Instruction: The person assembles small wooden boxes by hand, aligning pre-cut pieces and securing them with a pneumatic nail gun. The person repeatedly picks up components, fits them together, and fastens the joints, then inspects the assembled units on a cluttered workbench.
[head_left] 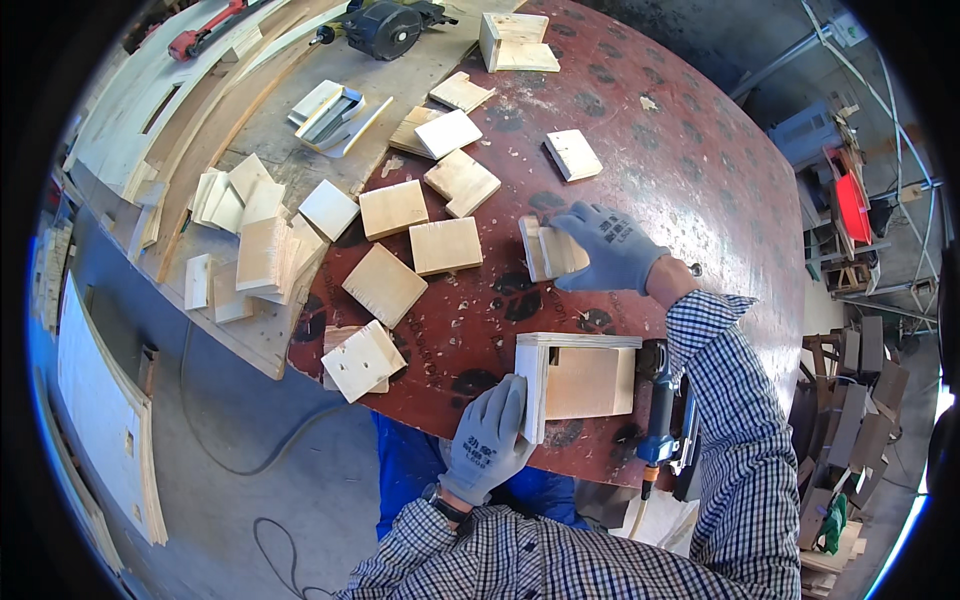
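Observation:
My left hand (pixel 488 440), in a grey glove, grips the left side of a plywood corner piece (pixel 531 390) at the front edge of the table. Its two boards meet at a right angle, with a pale wooden block (pixel 590 382) inside the corner. My right hand (pixel 612 248), also gloved, is farther back, with thumb and fingers around a small wooden block (pixel 550 252) on the table. Part of that block is hidden by the glove. A blue nail gun (pixel 659 425) lies just right of the corner piece, below my right forearm.
Several loose wooden blocks (pixel 385 285) lie across the red table (pixel 700 180). More pieces are piled on the plywood board (pixel 275 120) at left. A joined wooden piece (pixel 520 45) and a dark power tool (pixel 385 30) are at the back. A cable (pixel 265 468) crosses the floor.

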